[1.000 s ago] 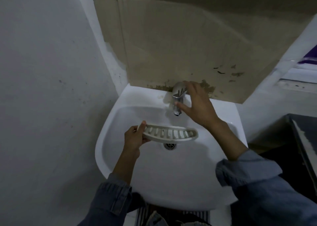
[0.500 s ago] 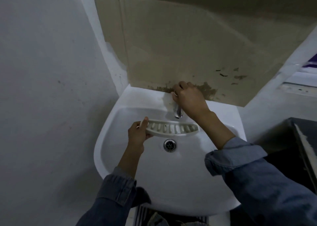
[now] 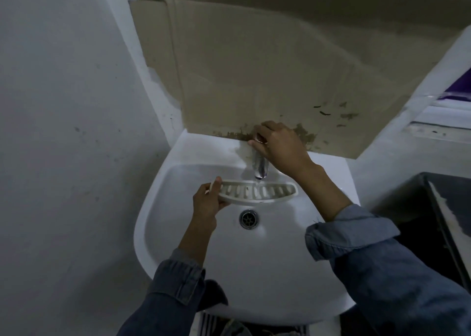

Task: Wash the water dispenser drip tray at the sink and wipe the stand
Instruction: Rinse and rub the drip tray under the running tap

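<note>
No legible text, label, brand, number or sign appears in this view. The cardboard sheet [image 3: 267, 80] behind the sink [image 3: 178, 233] carries only brown stains, no print. The drip tray [image 3: 277, 192], the tap [image 3: 260, 166] and the wall [image 3: 63, 131] at the left are unmarked.

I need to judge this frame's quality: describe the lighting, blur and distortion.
Head view: dim, bluish light with no harsh glare; wide-angle bending curves the wall edges and cardboard; the tray in the left hand, the tap and the right hand are reasonably sharp; right edge slightly smeared.
</note>
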